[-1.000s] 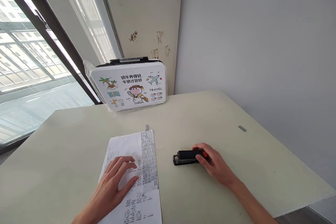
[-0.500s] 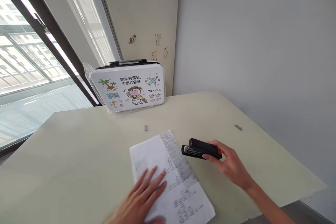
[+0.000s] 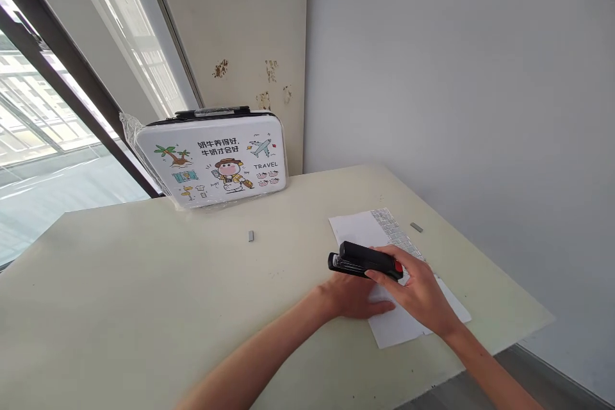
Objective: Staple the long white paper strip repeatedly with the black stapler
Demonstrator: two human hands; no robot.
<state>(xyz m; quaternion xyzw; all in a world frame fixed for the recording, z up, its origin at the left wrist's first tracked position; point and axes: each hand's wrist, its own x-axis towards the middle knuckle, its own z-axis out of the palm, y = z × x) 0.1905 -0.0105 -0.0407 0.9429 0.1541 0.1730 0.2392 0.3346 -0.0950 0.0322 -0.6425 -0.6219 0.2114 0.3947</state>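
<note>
A black stapler [image 3: 368, 259] is held in the right hand [image 3: 414, 287], whose grip is closed about its right-hand end, with the thumb along the near side and the fingers over the far side. A red patch shows at the end inside that grip. The stapler's front end points left, out beyond the fingers, with a gap visible between its upper and lower arms. In the view it crosses in front of the left hand and the papers.

The left hand [image 3: 353, 296] is just below the stapler, reaching in from the near left with its thumb stretched right across the near part of the papers. Its other fingers are mostly hidden behind the stapler, so I cannot tell whether this grip is clamped on the sheets or merely laid on them.

The papers [image 3: 354, 229] lie aslant on the right part of the desk [image 3: 158, 295], a block of grey print along their far right edge. Just beside that edge lies a small grey bar [image 3: 416, 227]; another small bar [image 3: 250, 236] lies well apart, left of the papers. At the far left edge stands a white case [image 3: 211, 170] with cartoon pictures, partly wrapped in clear plastic.
</note>
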